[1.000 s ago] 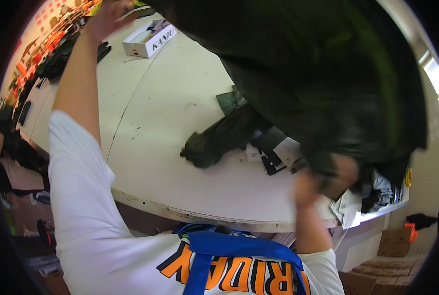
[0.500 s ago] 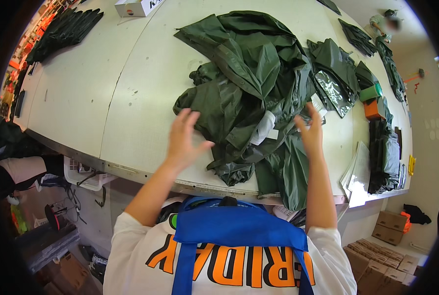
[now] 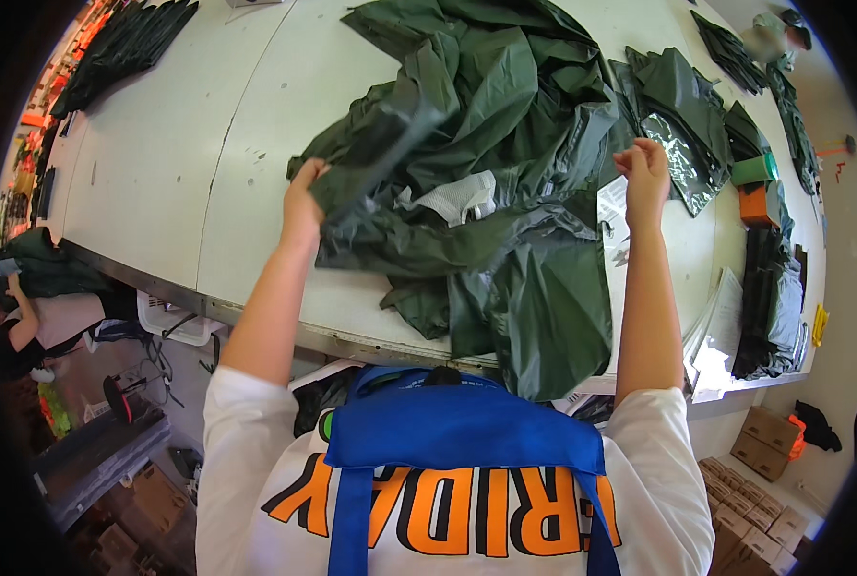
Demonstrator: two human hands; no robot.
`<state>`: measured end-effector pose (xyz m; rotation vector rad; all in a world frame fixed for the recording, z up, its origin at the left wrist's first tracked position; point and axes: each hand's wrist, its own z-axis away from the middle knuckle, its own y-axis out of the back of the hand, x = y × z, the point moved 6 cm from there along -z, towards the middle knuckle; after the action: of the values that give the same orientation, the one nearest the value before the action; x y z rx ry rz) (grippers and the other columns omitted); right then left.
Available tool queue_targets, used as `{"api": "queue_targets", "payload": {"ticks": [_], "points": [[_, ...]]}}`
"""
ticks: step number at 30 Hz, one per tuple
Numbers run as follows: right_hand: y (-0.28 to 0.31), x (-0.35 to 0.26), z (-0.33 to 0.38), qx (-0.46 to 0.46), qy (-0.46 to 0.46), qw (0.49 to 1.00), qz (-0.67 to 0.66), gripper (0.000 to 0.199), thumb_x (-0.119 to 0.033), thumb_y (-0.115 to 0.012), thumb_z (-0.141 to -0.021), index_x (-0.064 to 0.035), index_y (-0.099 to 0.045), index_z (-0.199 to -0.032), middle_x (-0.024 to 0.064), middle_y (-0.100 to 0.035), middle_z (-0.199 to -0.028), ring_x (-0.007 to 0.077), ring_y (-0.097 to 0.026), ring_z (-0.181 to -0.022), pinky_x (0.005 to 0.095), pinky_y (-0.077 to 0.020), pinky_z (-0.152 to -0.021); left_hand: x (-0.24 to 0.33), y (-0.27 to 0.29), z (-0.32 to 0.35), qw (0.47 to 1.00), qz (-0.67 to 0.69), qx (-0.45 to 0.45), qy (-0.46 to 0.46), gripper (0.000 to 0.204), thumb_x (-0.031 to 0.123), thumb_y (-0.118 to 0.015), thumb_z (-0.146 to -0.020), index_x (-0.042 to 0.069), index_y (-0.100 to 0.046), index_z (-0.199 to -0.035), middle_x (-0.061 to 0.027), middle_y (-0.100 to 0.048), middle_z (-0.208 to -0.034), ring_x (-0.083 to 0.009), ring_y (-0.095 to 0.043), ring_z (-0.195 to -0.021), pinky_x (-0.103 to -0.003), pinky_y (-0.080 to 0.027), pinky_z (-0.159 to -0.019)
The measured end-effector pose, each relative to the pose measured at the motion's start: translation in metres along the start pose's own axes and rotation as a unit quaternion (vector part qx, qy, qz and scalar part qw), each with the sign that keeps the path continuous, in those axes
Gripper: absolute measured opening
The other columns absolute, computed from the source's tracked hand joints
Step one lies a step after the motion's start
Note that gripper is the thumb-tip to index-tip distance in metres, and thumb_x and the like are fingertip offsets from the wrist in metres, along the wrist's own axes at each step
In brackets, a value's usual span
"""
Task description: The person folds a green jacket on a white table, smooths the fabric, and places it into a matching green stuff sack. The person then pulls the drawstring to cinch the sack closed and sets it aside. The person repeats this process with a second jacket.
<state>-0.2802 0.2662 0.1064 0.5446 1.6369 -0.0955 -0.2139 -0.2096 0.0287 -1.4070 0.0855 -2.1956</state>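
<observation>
A dark green rain jacket lies crumpled across the middle of the table, with white mesh lining showing in its folds. My left hand is closed on the jacket's left edge, where a raised fold is smeared by motion. At the jacket's right side my right hand is raised with its fingers curled together; whether cloth is pinched in them I cannot tell. Part of the green cloth hangs over the table's front edge. Below my right hand lies a printed white sheet.
More folded green garments and a clear-wrapped pack lie to the right, near a green roll and an orange box. Dark garments lie far left. Another person sits at the left; one more stands far right.
My left hand has moved left and closed on the jacket, lifting a fold. My right hand has gone up and right, its fingers curling in. The jacket is spread wider, showing more mesh.
</observation>
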Motion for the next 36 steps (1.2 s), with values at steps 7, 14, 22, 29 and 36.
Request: {"api": "queue_targets", "payload": {"ticks": [7, 14, 22, 29, 36], "points": [[-0.024, -0.026, 0.106, -0.120, 0.218, 0.916, 0.314, 0.042, -0.011, -0.066, -0.079, -0.0016, -0.051, -0.117, 0.0178, -0.053, -0.114, 0.0349, -0.048, -0.110, 0.0403, -0.0384, -0.096, 0.018, -0.048, -0.136, 0.845, -0.434, 0.138, -0.280, 0.024, 0.019, -0.046, -0.093, 0.008, -0.058, -0.110, -0.0198, -0.063, -0.103, -0.0377, -0.058, -0.099, -0.037, -0.045, -0.083], [0.032, -0.023, 0.263, -0.328, 0.163, 0.868, 0.336, 0.069, -0.017, -0.077, -0.059, -0.0089, -0.051, -0.122, 0.0149, -0.046, -0.128, 0.0382, -0.041, -0.121, 0.0517, -0.0275, -0.102, 0.049, -0.064, -0.017, 0.780, -0.405, 0.066, -0.471, 0.044, 0.005, -0.053, -0.083, 0.011, -0.047, -0.126, -0.0168, -0.048, -0.128, -0.0318, -0.043, -0.120, -0.040, -0.036, -0.098], [0.016, 0.013, 0.244, -0.301, 0.209, 0.817, 0.446, 0.035, -0.002, -0.062, -0.063, -0.0146, -0.066, -0.096, 0.0055, -0.061, -0.109, 0.0323, -0.044, -0.122, 0.0516, -0.0246, -0.104, -0.043, 0.018, 0.047, 0.495, -0.815, -0.102, -0.284, 0.025, 0.019, -0.054, -0.083, 0.024, -0.063, -0.106, -0.0041, -0.051, -0.125, -0.0269, -0.042, -0.124, -0.059, -0.021, -0.107], [0.005, -0.068, 0.194, -0.133, -0.197, 0.960, -0.149, 0.042, -0.029, -0.046, -0.098, 0.0069, -0.056, -0.116, 0.0078, -0.059, -0.111, 0.0118, -0.049, -0.103, 0.0261, -0.0353, -0.094, -0.034, -0.001, 0.122, 0.774, -0.581, -0.231, -0.095, 0.026, 0.009, -0.057, -0.086, 0.011, -0.065, -0.110, -0.0090, -0.063, -0.108, -0.0271, -0.058, -0.101, -0.035, -0.046, -0.090], [-0.025, -0.102, 0.222, -0.135, -0.122, 0.975, -0.128, 0.039, -0.032, -0.045, -0.099, 0.0035, -0.058, -0.105, 0.0061, -0.058, -0.100, 0.0129, -0.051, -0.091, 0.0267, -0.0400, -0.084, -0.092, -0.121, 0.191, 0.948, -0.146, -0.269, -0.084, 0.011, -0.001, -0.050, -0.084, -0.004, -0.060, -0.082, -0.0095, -0.063, -0.075, -0.0134, -0.059, -0.059, -0.030, -0.050, -0.054]]}}
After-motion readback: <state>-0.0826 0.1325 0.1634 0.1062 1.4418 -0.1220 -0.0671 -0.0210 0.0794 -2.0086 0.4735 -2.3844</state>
